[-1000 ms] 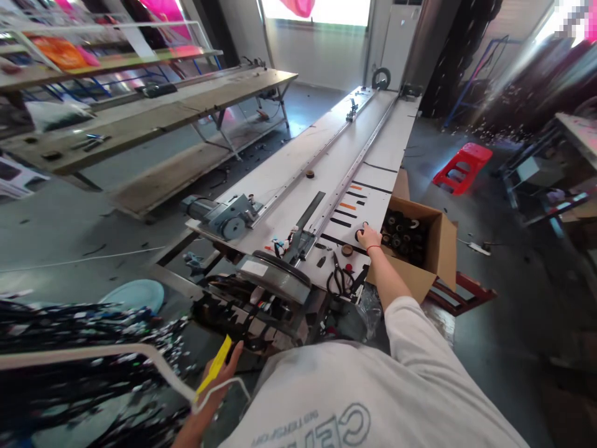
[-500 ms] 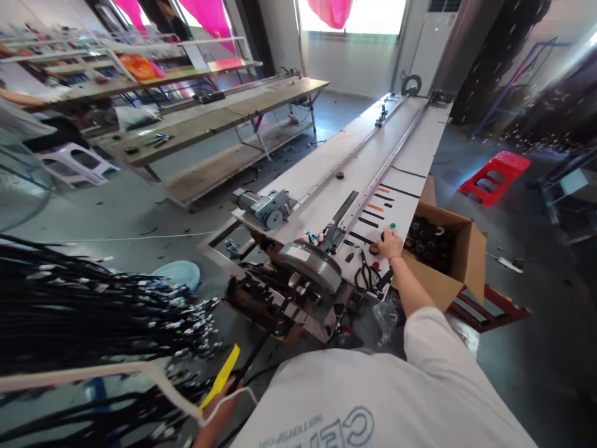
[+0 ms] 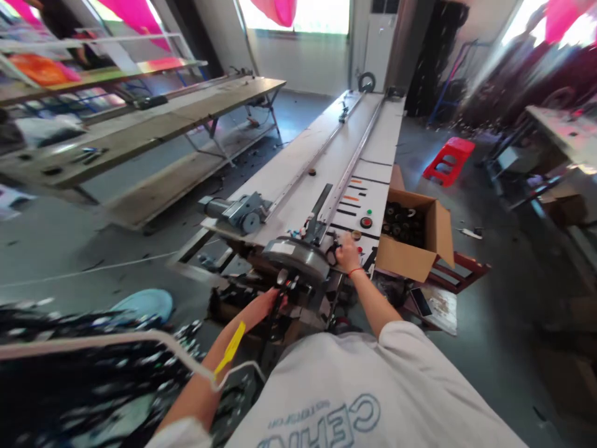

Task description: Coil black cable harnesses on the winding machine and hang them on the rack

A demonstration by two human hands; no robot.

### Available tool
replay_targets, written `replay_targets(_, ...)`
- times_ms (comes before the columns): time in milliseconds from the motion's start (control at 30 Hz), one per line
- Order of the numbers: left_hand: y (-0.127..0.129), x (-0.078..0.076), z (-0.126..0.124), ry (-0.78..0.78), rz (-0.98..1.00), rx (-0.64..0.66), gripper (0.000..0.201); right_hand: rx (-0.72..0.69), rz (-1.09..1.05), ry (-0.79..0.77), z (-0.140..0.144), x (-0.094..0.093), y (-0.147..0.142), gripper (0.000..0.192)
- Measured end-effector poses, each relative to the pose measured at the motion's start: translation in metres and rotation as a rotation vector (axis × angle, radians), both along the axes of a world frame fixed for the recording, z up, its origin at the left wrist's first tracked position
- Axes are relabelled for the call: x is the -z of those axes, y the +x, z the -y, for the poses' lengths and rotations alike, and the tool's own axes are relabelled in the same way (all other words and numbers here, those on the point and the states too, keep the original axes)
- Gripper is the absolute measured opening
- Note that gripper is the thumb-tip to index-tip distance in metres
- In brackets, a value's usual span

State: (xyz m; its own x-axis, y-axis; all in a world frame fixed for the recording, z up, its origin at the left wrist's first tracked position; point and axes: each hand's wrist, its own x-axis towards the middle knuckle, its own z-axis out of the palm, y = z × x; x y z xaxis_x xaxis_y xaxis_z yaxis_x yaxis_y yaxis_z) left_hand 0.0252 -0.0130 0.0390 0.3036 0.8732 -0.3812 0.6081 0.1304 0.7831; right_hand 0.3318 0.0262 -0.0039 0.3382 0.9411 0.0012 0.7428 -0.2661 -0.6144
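My right hand is at the near end of the white worktable, closed and slightly blurred, at the black-handled scissors. A brown tape roll lies just beyond its fingers. Farther up the table sits a dark round roll with a red centre, a small green disc close by. My left hand is below the clear-covered wheel, closed round a black strap that hangs down; its fingertips are partly hidden.
An open cardboard box of dark rolls stands against the table's right side. A motor is mounted at the left corner. Black straps with white ends fill the lower left, beside a pale blue basin. A red stool stands farther right.
My right hand has drawn back to the scissors, uncovering the red-centred roll. My left hand has risen from low beside my body to below the wheel. The view has turned right.
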Motion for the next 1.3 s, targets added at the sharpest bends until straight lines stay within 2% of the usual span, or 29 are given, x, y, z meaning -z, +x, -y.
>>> replay_targets(67, 0.016, 0.004, -0.012, -0.083, 0.02, -0.017, 0.039, 0.162, -0.006, -0.044, 0.005, -0.002, 0.017, 0.06)
replay_targets(100, 0.02, 0.009, -0.015, -0.1, 0.001, -0.046, 0.037, 0.279, -0.015, -0.097, 0.008, 0.0, 0.026, 0.065)
replay_targets(133, 0.022, 0.016, -0.015, -0.108, -0.019, -0.085, 0.037, 0.479, -0.043, -0.184, 0.009, 0.005, 0.035, 0.071)
replay_targets(167, 0.023, 0.023, -0.014, -0.095, -0.041, -0.119, 0.037, 0.58, -0.085, -0.264, 0.01, 0.011, 0.043, 0.081)
replay_targets(233, 0.022, 0.036, -0.012, -0.022, -0.047, -0.127, 0.037, 0.653, -0.093, -0.287, 0.007, 0.025, 0.054, 0.092)
replay_targets(300, 0.019, 0.044, -0.01, 0.032, -0.064, -0.119, 0.039, 0.64, -0.098, -0.264, 0.005, 0.036, 0.059, 0.094)
replay_targets(400, 0.017, 0.045, -0.004, 0.05, -0.061, -0.109, 0.041, 0.649, -0.077, -0.249, 0.006, 0.041, 0.06, 0.094)
replay_targets(633, 0.013, 0.041, 0.016, -0.078, 0.099, -0.198, 0.044, 0.677, 0.005, -0.199, 0.01, 0.042, 0.056, 0.087)
replay_targets(800, 0.008, 0.038, 0.015, 0.095, -0.027, -0.14, 0.042, 0.675, 0.024, -0.2, 0.008, 0.046, 0.058, 0.084)
replay_targets(900, 0.006, 0.039, 0.013, 0.1, -0.057, -0.128, 0.041, 0.67, 0.021, -0.202, 0.007, 0.045, 0.058, 0.085)
replay_targets(1067, 0.007, 0.044, 0.016, 0.132, -0.001, -0.136, 0.042, 0.681, -0.006, -0.195, 0.007, 0.043, 0.058, 0.089)
replay_targets(1200, 0.01, 0.044, 0.013, 0.219, -0.037, -0.139, 0.039, 0.668, -0.019, -0.161, 0.007, 0.042, 0.058, 0.083)
replay_targets(1300, 0.001, 0.047, 0.019, 0.181, 0.013, -0.125, 0.039, 0.667, -0.016, -0.169, 0.008, 0.041, 0.058, 0.088)
